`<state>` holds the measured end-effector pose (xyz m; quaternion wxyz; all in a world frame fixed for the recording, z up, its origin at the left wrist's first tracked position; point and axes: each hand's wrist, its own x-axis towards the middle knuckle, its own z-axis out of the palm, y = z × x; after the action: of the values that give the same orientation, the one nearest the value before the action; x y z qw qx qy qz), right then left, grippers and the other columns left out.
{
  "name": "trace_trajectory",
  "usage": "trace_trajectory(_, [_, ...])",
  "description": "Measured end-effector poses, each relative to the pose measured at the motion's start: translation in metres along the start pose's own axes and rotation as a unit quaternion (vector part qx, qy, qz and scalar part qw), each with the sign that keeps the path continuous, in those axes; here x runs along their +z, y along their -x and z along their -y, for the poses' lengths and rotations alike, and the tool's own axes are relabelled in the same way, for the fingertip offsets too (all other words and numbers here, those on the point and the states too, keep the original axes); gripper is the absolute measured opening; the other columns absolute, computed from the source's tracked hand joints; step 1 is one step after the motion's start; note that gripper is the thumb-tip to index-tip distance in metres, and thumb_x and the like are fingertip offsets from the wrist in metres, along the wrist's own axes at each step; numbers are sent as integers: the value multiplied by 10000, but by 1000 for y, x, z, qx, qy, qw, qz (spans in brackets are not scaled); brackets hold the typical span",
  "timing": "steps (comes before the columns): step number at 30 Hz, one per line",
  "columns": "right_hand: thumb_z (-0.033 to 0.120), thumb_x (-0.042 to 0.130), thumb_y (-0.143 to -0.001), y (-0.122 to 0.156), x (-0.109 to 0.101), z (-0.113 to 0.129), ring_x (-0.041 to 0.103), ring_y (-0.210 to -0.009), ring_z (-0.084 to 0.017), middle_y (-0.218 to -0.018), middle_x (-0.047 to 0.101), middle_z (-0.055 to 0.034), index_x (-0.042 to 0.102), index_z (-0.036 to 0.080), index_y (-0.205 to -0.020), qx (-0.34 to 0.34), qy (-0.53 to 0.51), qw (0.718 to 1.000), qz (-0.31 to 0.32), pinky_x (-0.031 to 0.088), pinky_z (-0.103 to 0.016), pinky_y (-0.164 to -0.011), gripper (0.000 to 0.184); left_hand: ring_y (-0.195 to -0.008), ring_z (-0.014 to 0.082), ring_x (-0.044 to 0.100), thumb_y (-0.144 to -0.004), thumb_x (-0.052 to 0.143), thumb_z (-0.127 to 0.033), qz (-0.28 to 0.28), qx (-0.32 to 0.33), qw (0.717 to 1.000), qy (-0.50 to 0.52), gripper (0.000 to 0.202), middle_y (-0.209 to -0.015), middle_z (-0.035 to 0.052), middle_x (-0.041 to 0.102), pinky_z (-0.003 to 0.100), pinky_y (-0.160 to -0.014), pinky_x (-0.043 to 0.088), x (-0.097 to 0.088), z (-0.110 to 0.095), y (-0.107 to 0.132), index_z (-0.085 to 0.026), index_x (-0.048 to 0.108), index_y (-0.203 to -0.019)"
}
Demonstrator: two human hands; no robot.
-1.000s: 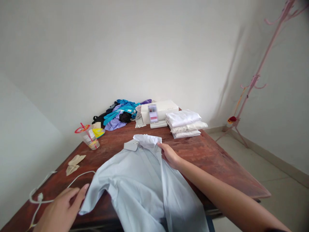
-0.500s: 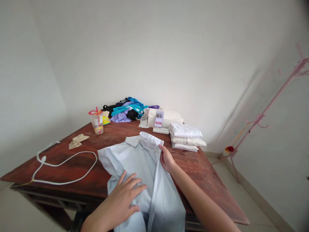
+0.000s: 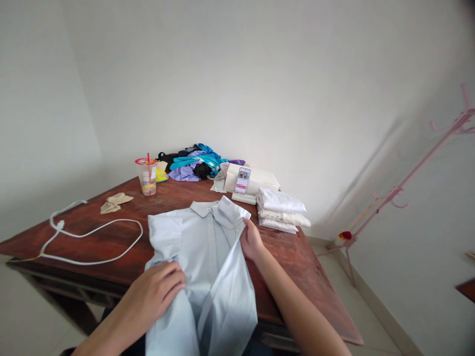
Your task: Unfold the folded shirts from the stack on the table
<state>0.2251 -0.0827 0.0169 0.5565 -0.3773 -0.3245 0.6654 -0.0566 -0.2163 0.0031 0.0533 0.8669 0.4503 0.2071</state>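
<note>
A pale blue-white collared shirt (image 3: 198, 247) lies front up on the wooden table, its lower part hanging over the near edge. My right hand (image 3: 252, 240) pinches the shirt at the right end of its collar, thumb on top. At the shirt's left side, below the short sleeve, my left hand (image 3: 161, 284) has its fingers together and curled over the fabric; the fingertips are partly hidden. A loose fold of the shirt front runs slanting down from my right hand.
On the table (image 3: 297, 277) lie a white cable (image 3: 92, 262), a beige cloth (image 3: 115, 202) and a plastic cup with straw (image 3: 148, 178). Behind are a clothes heap (image 3: 193, 165), a phone (image 3: 242, 181) against a white box (image 3: 261, 180), and folded white clothes (image 3: 282, 210). A pink coat rack (image 3: 415, 173) stands right.
My left hand has moved left and down, its spread fingers now curled at the shirt's side. The shirt's left part lies flatter. My right hand keeps hold of the collar end.
</note>
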Motion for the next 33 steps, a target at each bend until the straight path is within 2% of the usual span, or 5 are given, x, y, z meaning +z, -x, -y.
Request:
trace_trajectory(9, [316,492,-860,-11,-23,34,675,-1144,-265,-1070,769,-72,658,181,-1164,-139,-82,986,-38,555,-419,-991,371,-990,274,658,-928,530,-552,-72,-144,986,-40,365,-1121,81,667,393,-881,516,10,18,7,-240,716,-968])
trace_trajectory(16, [276,449,-915,-6,-29,60,711,-1039,-220,-969,773,-45,669,167,-1093,-184,-160,968,-54,532,-392,-1019,303,-1218,382,595,-961,436,-490,-123,-175,972,-93,515,-1421,221,522,506,-971,519,26,36,-20,-128,616,-1280])
trace_trajectory(22, [308,444,-932,9,-38,90,711,-1022,-220,-1030,762,-40,665,177,-1130,-246,-163,953,-76,504,-419,-1049,324,-1309,430,522,-935,507,-444,-128,-216,955,-160,520,-1570,249,354,518,-967,517,25,63,-36,-133,597,-1342])
trace_trajectory(29, [349,456,-947,13,-39,95,690,-1079,-217,-1120,743,-45,657,178,-1180,-276,-143,947,-81,465,-423,-1090,351,-1269,358,567,-915,550,-446,-132,-204,964,-105,598,-1417,197,563,444,-989,486,27,78,-60,-148,476,-1428])
trace_trajectory(33, [365,467,-945,13,-30,84,679,-1117,-235,-1152,736,-48,650,190,-1210,-256,-126,956,-70,469,-456,-1086,367,-1113,353,629,-868,603,-388,-128,-169,975,-71,310,-1209,161,661,398,-855,501,31,77,-90,-178,651,-1090])
